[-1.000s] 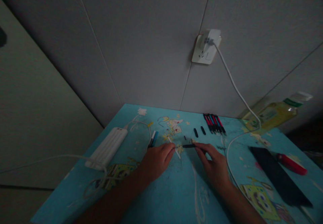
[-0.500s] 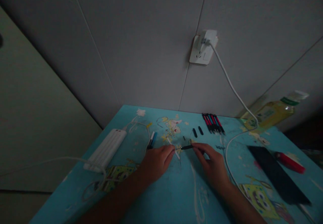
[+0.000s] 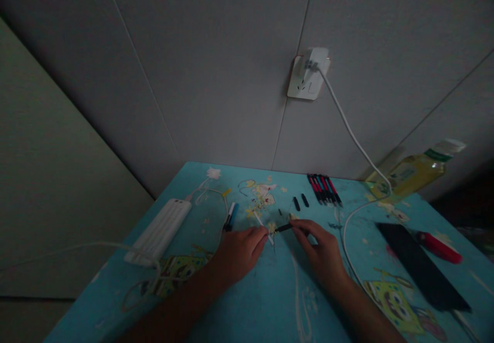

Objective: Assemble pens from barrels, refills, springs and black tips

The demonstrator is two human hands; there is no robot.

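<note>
My right hand [image 3: 320, 247] pinches a slim black pen part [image 3: 284, 227] between thumb and fingertips, its free end pointing left. My left hand [image 3: 241, 250] faces it with thumb and fingers closed; anything in that pinch is too small to make out. A thin white stick [image 3: 259, 219] lies slanted on the table just by the left fingertips. Beyond the hands rest two short black pieces [image 3: 296, 204] and a tiny dark piece [image 3: 280, 212]. Left of them lie a blue pen [image 3: 233, 214] and a white one, both partly behind my left hand.
Several red, blue and black pens [image 3: 323, 189] lie in a row near the wall. A white power strip [image 3: 160, 232] is at left. On the right are a white cable [image 3: 349, 219], a bottle of yellow liquid [image 3: 415, 173], a black flat case [image 3: 422, 266] and a red object [image 3: 440, 247].
The black pen part now tilts more, its left end lower and slightly farther left. Both hands stay nearly in place; the whole view has shifted a little.
</note>
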